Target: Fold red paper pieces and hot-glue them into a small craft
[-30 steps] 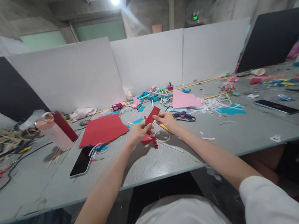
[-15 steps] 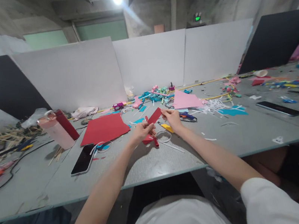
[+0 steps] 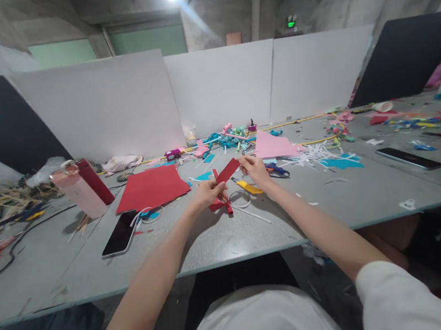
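Fingers (image 3: 221, 188) of the left hand (image 3: 208, 192) are pinched together on the near end of a narrow red strip (image 3: 227, 170), while those of the right hand (image 3: 256, 171) are bunched at its far upper corner; from where I stand I cannot tell whether they grip that corner or merely brush it. So the strip lies between the two hands, slanting up from left to right, above the grey surface (image 3: 225, 245). It looks like paper or thin card, so I'd expect it to be very light, fairly limp, hardly slippery, and quick to crease under a hard squeeze. Its two short ends seem the best places to hold, with a gentle pinch. More red pieces (image 3: 229, 208) sit below the left hand, a yellow tool (image 3: 249, 187) lies near the right one, and a large red sheet (image 3: 151, 188) rests off to the left.
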Available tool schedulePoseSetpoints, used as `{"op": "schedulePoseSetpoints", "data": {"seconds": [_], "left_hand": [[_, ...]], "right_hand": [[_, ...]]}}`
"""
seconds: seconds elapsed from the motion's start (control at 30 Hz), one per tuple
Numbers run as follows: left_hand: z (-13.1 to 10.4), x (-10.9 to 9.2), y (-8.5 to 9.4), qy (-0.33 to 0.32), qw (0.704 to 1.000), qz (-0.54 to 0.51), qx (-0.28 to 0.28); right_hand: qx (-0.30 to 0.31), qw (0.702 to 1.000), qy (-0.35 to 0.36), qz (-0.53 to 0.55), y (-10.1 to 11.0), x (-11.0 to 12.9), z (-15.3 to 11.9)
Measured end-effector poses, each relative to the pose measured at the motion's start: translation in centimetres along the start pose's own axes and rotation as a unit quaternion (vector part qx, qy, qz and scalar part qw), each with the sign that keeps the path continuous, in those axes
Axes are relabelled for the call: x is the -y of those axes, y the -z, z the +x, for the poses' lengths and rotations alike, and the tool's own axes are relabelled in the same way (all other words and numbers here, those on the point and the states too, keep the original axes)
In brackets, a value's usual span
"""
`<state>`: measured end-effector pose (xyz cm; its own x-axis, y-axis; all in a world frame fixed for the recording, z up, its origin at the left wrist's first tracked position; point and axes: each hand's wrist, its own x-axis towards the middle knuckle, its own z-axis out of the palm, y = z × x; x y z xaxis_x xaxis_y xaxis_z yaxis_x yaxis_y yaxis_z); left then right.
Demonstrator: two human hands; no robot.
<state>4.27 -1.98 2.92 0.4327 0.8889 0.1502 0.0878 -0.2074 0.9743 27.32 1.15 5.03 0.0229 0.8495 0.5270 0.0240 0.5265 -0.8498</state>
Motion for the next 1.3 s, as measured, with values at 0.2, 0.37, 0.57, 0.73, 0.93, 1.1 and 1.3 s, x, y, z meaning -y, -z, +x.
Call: {"op": "schedulePoseSetpoints", "data": {"seconds": [0.2, 0.37, 0.57, 0.73, 0.93, 1.1, 1.3], "left_hand": [[0.5, 0.0, 0.0, -0.005, 0.998, -0.028, -0.055], [0.8, -0.1, 0.2, -0.052, 0.991, -0.066, -0.108], [0.7, -0.2, 0.3, -0.079, 0.986, -0.070, -0.131], [0.6, -0.3, 0.4, -0.087, 0.983, -0.061, -0.151], [0.9, 0.1, 0.7, -0.080, 0.978, -0.100, -0.166], [1.2, 0.5, 0.7, -0.070, 0.973, -0.121, -0.184], [1.0, 0.3, 0.8, -0.061, 0.977, -0.112, -0.173]], "right_hand": [[0.009, 0.998, 0.016, -0.064, -0.4, 0.3, -0.7], [0.011, 0.999, 0.003, -0.053, -0.4, 0.6, -0.7], [0.028, 0.998, 0.014, -0.061, -0.6, 0.2, -0.7], [0.031, 0.988, 0.084, -0.129, -0.6, -0.1, -1.1], [0.065, 0.975, 0.120, -0.176, -0.8, 0.7, -1.6], [0.056, 0.979, 0.114, -0.156, -1.1, 0.5, -1.7], [0.071, 0.993, 0.047, -0.080, -1.2, 0.4, -1.4]]}}
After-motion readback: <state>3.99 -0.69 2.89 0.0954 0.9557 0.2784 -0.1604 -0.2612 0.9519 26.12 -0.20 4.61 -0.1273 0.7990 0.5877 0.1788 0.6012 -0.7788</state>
